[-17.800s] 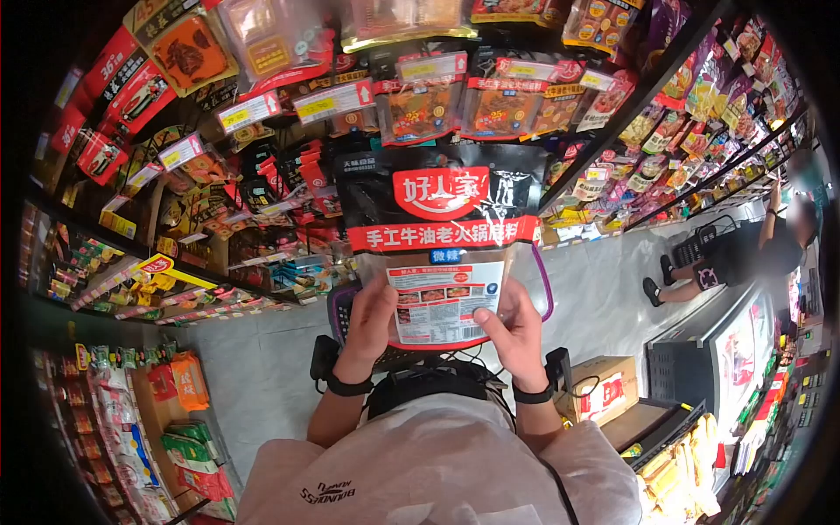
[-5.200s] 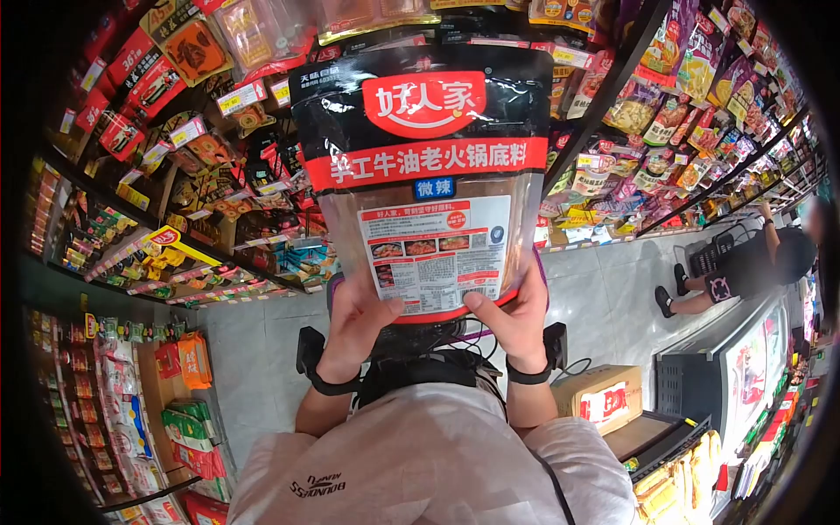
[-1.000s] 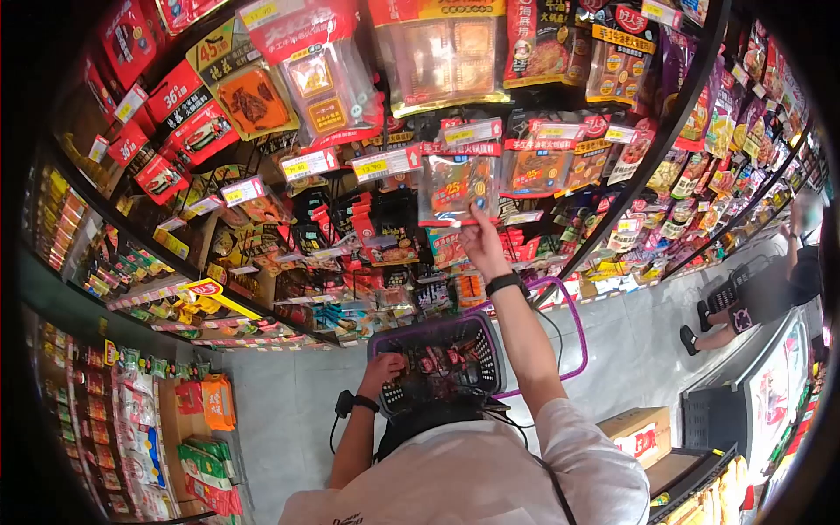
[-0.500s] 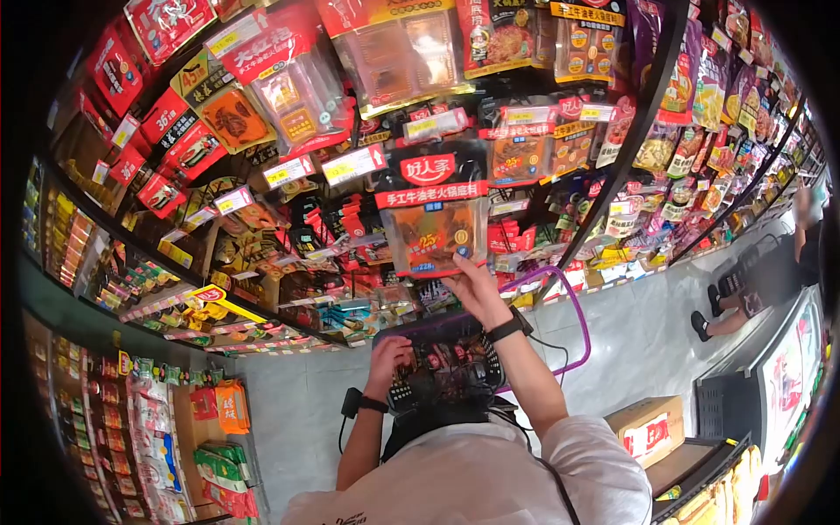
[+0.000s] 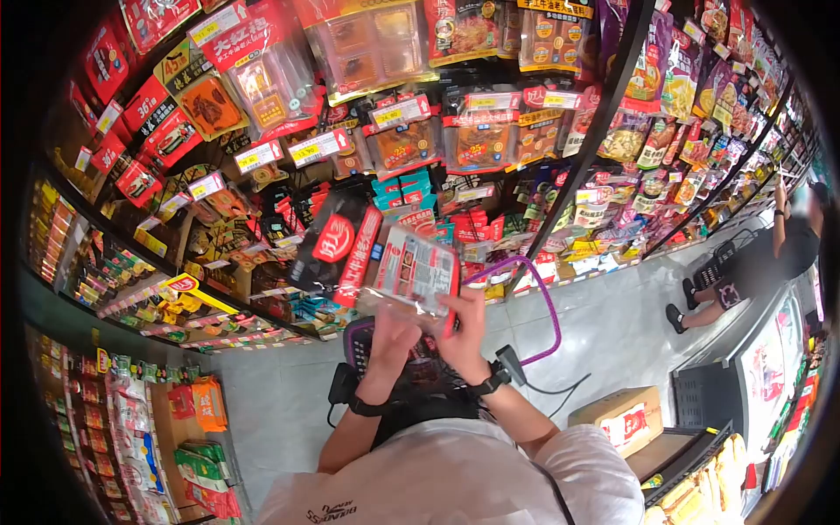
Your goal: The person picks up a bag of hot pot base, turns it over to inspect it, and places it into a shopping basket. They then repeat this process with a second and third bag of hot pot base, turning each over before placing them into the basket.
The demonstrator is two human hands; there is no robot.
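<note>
A hotpot base packet (image 5: 398,267), black and red at the top with a printed label and clear plastic below, is tilted in front of the shelves. My right hand (image 5: 464,335) is closed on its lower right corner, thumb on the near face. Against the lower edge is my left hand (image 5: 392,341), slightly blurred, its fingers partly hidden by the packet; it appears to grip it. Beneath both hands is a dark shopping basket (image 5: 357,343) with a purple handle (image 5: 555,308), largely covered by my arms.
Packed shelves of hanging seasoning packets (image 5: 480,131) with price tags curve across the front. Another person (image 5: 759,271) stands at the right beside a dark basket (image 5: 724,261). A cardboard box (image 5: 619,418) sits at lower right, and a product shelf (image 5: 166,411) is at lower left.
The packet has moved down and left, away from the shelf front, and has been turned and tilted. My left hand has risen from the basket to the packet. The view has shifted slightly.
</note>
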